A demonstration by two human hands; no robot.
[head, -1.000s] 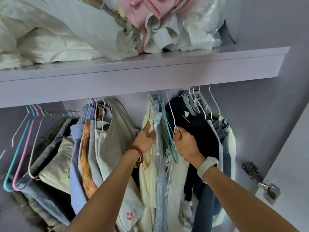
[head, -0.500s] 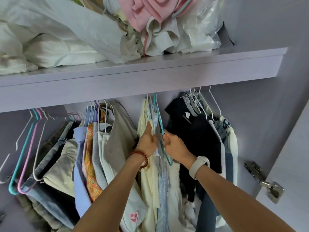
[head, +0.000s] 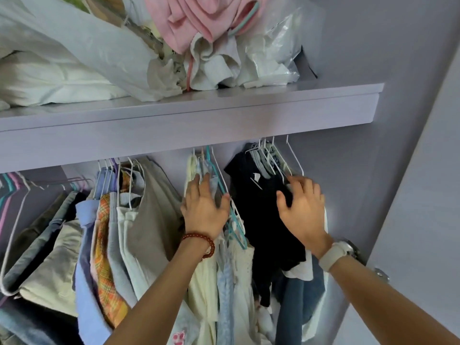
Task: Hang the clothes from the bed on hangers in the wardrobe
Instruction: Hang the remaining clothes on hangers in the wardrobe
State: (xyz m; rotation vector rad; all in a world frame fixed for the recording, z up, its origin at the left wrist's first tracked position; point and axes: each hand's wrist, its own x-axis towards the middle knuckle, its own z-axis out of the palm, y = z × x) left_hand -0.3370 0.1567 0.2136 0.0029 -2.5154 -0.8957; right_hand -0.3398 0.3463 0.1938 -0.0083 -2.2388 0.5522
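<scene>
Clothes hang on hangers under the lilac wardrobe shelf (head: 224,120). My left hand (head: 205,210), with a red bead bracelet, rests with spread fingers on the pale yellow and light blue garments (head: 211,282) and touches a teal hanger (head: 234,220). My right hand (head: 302,207), with a white watch on the wrist, lies with fingers extended on the black garment (head: 254,220) and the white wire hangers (head: 276,160) of the right bunch. Neither hand grips anything. The rail is hidden behind the shelf front.
A bunch of beige, orange plaid and blue clothes (head: 104,232) hangs at the left, with bare pink and teal hangers (head: 10,190) beyond. Bedding and a pink cloth (head: 194,23) pile on the shelf. The open door (head: 423,220) and its hinge (head: 382,273) are at right.
My right hand let go of the teal hanger and moved right onto the black garment. My left hand opened and now lies flat on the pale garments. A gap opened between the two bunches.
</scene>
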